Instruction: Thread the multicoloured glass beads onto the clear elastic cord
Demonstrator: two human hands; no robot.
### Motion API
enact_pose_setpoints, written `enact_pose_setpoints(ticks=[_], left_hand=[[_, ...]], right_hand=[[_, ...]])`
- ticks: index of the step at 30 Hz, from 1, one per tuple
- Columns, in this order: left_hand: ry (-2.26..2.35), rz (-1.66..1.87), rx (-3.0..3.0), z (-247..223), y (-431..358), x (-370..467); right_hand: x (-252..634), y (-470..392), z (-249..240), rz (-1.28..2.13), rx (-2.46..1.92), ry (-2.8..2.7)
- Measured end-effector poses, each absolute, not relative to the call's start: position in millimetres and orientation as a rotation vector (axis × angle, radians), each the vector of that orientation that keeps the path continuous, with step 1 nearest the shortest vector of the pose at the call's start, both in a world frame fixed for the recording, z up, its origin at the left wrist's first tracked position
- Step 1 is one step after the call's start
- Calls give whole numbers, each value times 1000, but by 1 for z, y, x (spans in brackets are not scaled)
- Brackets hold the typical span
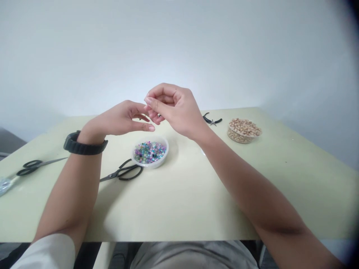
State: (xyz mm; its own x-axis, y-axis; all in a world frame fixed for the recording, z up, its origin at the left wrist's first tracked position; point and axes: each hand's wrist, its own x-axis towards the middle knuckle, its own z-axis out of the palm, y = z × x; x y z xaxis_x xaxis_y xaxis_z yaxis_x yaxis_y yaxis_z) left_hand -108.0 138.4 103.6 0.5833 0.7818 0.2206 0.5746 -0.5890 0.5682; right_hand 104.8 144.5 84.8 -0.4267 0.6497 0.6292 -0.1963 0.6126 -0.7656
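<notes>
Both hands are raised over the table, close together above a clear round tub of colourful beads (150, 152). My left hand (123, 117), with a black watch on its wrist, has its thumb apart from its fingers, and nothing shows clearly in it. Its fingertips reach behind the fingers of my right hand (175, 106). The right thumb and index finger are pinched together; whatever lies between them is too small to see. Tiny dark spots show by the fingers of both hands, too small to name.
Black-handled scissors (123, 173) lie against the bead tub. Another pair of scissors (33, 165) is at the left, near a clear plastic packet (5, 185). Black-handled pliers (212, 119) rest farther back, beside a tub of tan beads (244, 130). A wall (168, 45) stands behind the table.
</notes>
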Motion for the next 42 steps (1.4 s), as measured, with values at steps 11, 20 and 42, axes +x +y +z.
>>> enact_pose_setpoints(ticks=[11,20,42], left_hand=[[1111,666,2390,101,139,-107],[1087,1113,2171,105,130,-102],[977,1546,1999,112,121,-85]], right_hand=[[110,145,88,930,-480,-1729],[112,160,76,1013,-667,-1853],[114,136,89,809,-675,-2026]])
